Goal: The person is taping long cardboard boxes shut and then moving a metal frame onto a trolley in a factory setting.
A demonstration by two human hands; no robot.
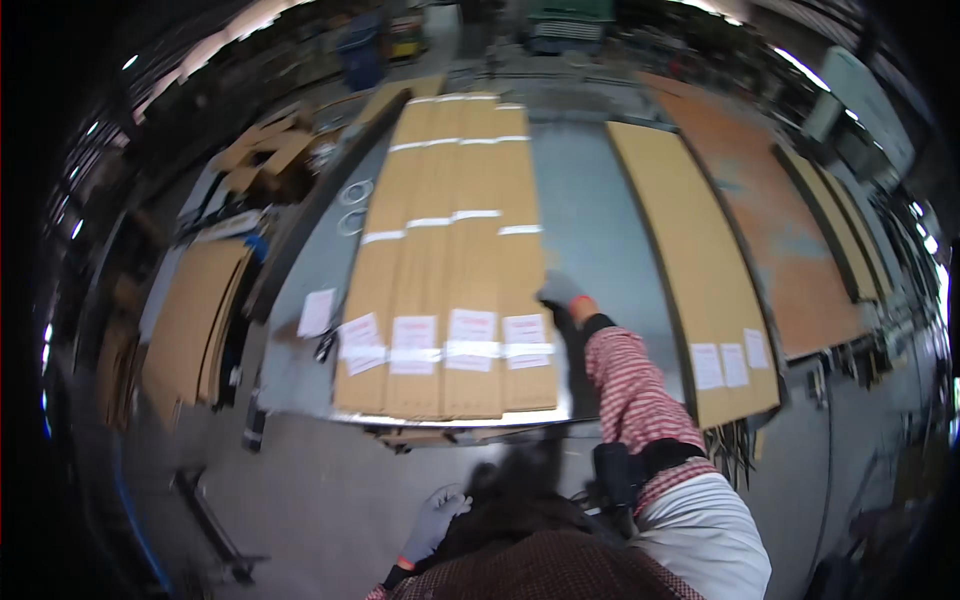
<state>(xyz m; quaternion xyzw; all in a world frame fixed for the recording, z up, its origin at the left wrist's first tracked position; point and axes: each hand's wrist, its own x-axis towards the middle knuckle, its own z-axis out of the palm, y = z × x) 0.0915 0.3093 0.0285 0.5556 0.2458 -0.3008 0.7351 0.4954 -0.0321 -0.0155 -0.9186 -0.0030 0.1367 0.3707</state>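
Observation:
Several long, flat brown cardboard packages (420, 275) lie side by side on a grey metal table (590, 190), with white strips across them. White printed sheets (472, 338) sit under the nearest strips. My right hand (563, 290), in a grey glove, is at the right edge of the rightmost package (522, 275). Its fingers are blurred, so whether they grip the edge is unclear. Low in front of my body, my left hand (436, 525), also gloved, has its fingers curled together. Anything inside them is too small to make out.
Another long cardboard package (690, 260) with several white sheets lies along the table's right side. Beyond it is an orange-brown surface (760, 210) with more long boards (835, 225). Cardboard stacks (195, 320) stand at left. A loose sheet (316, 313) and white coils (353, 205) rest on the table.

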